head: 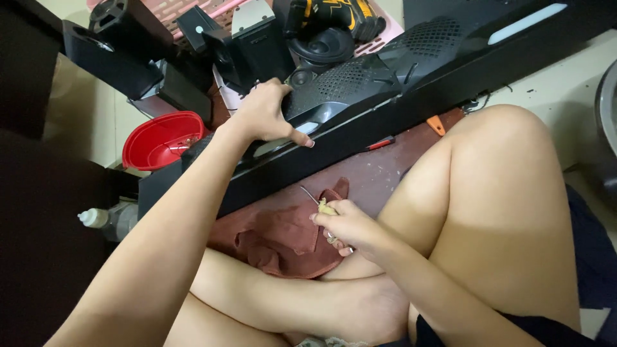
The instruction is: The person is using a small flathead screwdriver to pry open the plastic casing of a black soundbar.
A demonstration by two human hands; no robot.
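Note:
My left hand (267,114) rests on the curved black mesh end of a long black speaker bar (411,83), thumb stretched along its front edge. My right hand (347,226) is closed around a small screwdriver (319,204) with a pale yellow handle; its thin metal shaft points up-left. That hand hovers over a rumpled dark red cloth (289,241) lying in front of my crossed legs.
A red plastic bowl (162,139) sits left of the bar. Black speaker boxes (116,54) and a loose speaker cone (324,45) crowd a pink basket (186,9) behind. A small bottle (103,220) lies at left, an orange tool (436,124) on the brown board.

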